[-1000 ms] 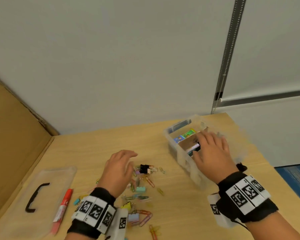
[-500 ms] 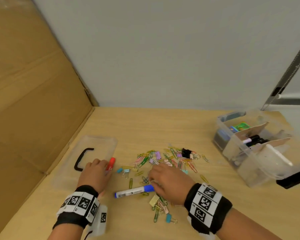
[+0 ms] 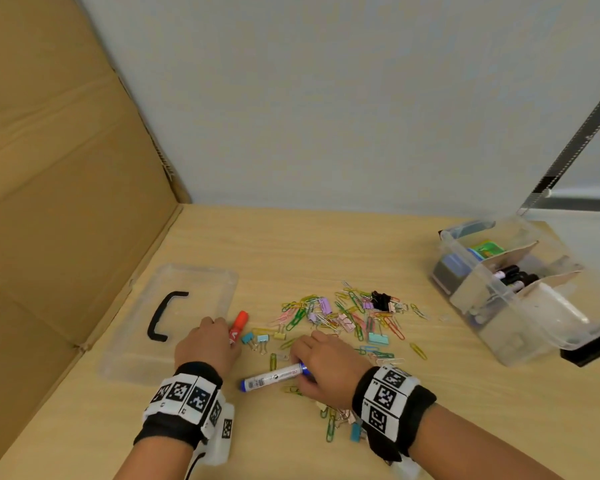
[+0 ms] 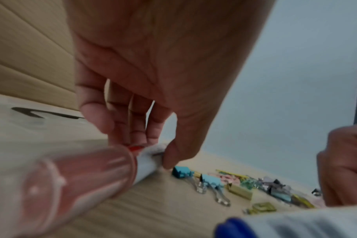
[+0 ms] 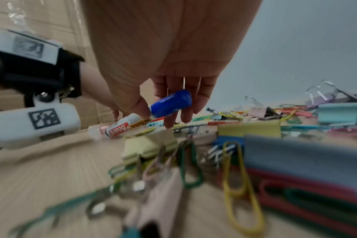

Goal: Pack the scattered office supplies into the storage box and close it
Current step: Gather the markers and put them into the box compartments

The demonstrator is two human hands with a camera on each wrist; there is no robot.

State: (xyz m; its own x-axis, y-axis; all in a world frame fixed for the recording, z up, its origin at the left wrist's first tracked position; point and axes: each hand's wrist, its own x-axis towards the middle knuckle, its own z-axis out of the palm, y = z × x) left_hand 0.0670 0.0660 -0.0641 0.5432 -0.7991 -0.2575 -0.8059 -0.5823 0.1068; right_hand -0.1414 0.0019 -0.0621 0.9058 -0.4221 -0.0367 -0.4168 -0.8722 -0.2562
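We are pinching the red marker (image 3: 238, 328) with our left hand (image 3: 207, 344), thumb and fingertips (image 4: 151, 136) closing on its barrel as it lies on the table (image 3: 326, 251) beside the clear lid (image 3: 201, 285). Our right hand (image 3: 323, 363) is pinching the blue marker (image 3: 274, 375) at its cap end, near the front of the table. Clips (image 3: 343, 313) are lying scattered between the markers and the open box (image 3: 520, 296) at far right, which is already holding dark markers between cardboard dividers.
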